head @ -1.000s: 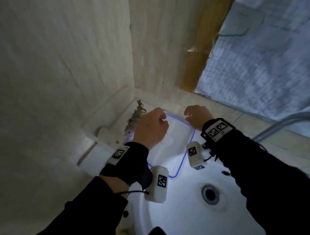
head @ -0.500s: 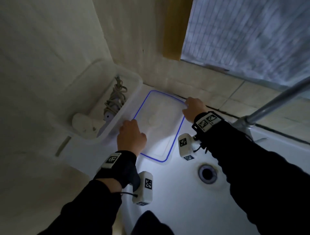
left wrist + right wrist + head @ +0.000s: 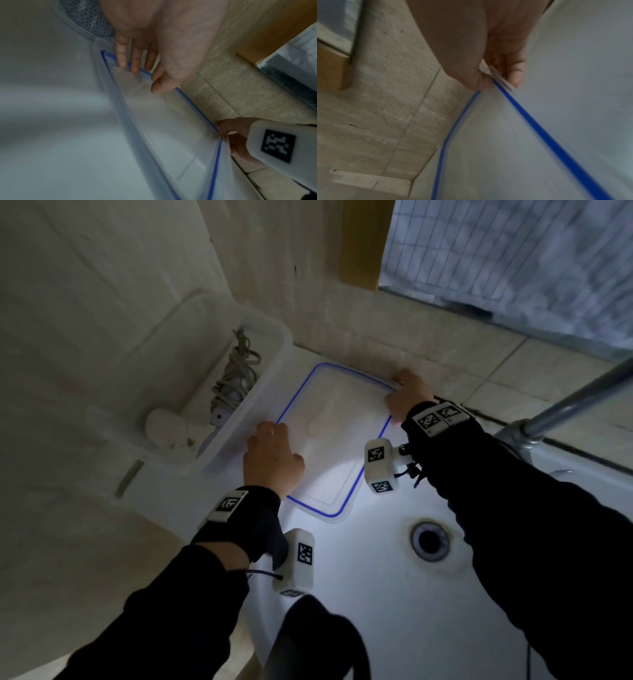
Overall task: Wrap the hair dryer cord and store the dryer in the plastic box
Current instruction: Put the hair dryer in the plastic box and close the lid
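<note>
A clear plastic box (image 3: 274, 337) stands at the left against the wall. Inside it lie the white hair dryer (image 3: 164, 429) and its bundled grey cord (image 3: 236, 371). To the right of the box, a translucent lid (image 3: 335, 440) with a blue seal sits over the sink's edge. My left hand (image 3: 270, 450) holds the lid's left edge. In the left wrist view the left hand (image 3: 149, 75) has its thumb on the lid's (image 3: 171, 135) rim. My right hand (image 3: 407, 398) pinches the far right corner. The right wrist view shows the right hand (image 3: 498, 79) gripping the lid's (image 3: 505, 148) edge.
A white sink basin (image 3: 376, 594) with a drain (image 3: 430, 541) lies below the lid. A metal faucet pipe (image 3: 575, 402) crosses at the right. Tiled walls close in on the left and back, under a meshed window (image 3: 513, 251) with a wooden frame (image 3: 363, 241).
My left hand has slid from the lid's far edge to its left edge beside the box. The right hand stays at the far right corner. The view has swung right.
</note>
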Tool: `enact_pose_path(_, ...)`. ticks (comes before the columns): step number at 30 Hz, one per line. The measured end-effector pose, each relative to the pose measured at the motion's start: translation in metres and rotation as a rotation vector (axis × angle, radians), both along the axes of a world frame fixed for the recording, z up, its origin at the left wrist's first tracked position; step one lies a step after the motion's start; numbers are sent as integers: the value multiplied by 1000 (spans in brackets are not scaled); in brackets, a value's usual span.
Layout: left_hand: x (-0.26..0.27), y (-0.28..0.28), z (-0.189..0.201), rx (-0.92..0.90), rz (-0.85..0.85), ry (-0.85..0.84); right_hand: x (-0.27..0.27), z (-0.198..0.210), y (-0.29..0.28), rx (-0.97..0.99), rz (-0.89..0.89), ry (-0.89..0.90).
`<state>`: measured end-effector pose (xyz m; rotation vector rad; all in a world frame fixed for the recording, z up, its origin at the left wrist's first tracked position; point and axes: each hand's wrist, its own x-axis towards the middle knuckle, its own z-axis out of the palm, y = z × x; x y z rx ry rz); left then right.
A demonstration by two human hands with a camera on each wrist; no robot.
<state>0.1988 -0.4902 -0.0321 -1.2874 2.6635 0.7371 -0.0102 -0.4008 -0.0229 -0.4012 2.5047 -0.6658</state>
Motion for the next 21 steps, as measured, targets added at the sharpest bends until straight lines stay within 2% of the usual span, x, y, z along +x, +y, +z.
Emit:
enact_pose_path(4,8,-1,8,95,-3,65,-3,7,-1,-157,-35,-44)
enact_pose_path(7,12,-2,22,181,-42,117,5,38,2,-227,-77,-131)
enact_pose_path(8,14,-3,27,213,-60,120,7,48,3,-212,-35,-136)
enact_pose_path(11,23,-7,38,326,-103,164,15,83,2,84,13,-59)
enact_pose_path(12,25,-9,42,372,-129,190,23,92,2,164,14,38)
enact_pose_path(13,28,-11,49,412,-158,222,24,100,4,156,50,51)
enact_pose_path(14,31,-13,57,450,-179,256,21,106,7,103,60,29)
enact_pose_path(16,35,-17,75,510,-200,330,19,127,10,-70,-100,-171)
enact_pose_path(18,41,-23,97,527,-240,365,23,144,16,-342,-203,-158)
enact_pose_path(19,45,-25,107,524,-275,361,25,153,17,-390,-253,-179)
enact_pose_path(20,48,-28,118,502,-318,347,29,164,18,-351,-209,-156)
enact_pose_path(21,53,-32,127,465,-366,338,35,175,19,-215,-137,-85)
